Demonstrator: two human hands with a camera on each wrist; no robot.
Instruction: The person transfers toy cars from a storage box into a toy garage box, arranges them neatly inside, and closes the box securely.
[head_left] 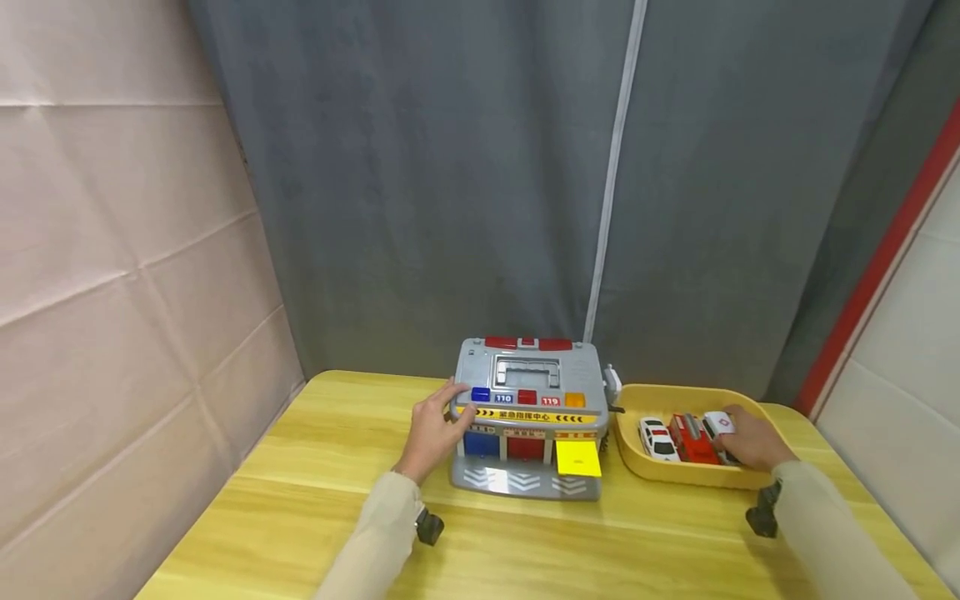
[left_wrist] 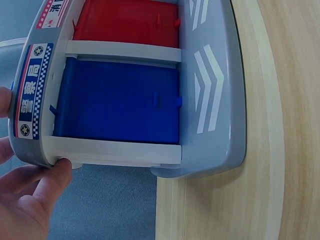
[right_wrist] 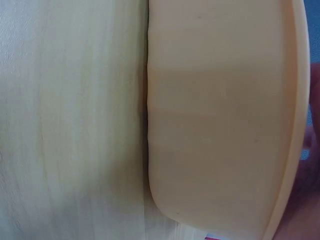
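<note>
A grey toy garage (head_left: pixel 528 375) stands on the table, with blue (left_wrist: pixel 117 100) and red (left_wrist: pixel 130 22) doors down and a yellow door (head_left: pixel 577 458) swung up and outward. My left hand (head_left: pixel 437 425) grips the garage's left front corner, thumb on the front and fingers over the top edge. Over at the right, my right hand (head_left: pixel 753 437) reaches into a yellow tray (head_left: pixel 637 396) and holds a white toy ambulance (head_left: pixel 718 423) by its sides. Beside it lie a red toy fire truck (head_left: pixel 693 440) and a white toy car (head_left: pixel 658 439). The tray wall hides most of this hand in the right wrist view.
The wooden table (head_left: pixel 300 500) extends in front of the garage and tray. A white crank-like part (head_left: pixel 612 383) sticks out from the garage's right side, close to the tray. Behind the table hangs a grey curtain (head_left: pixel 420 183); a pale wall covering (head_left: pixel 112 250) stands at the left.
</note>
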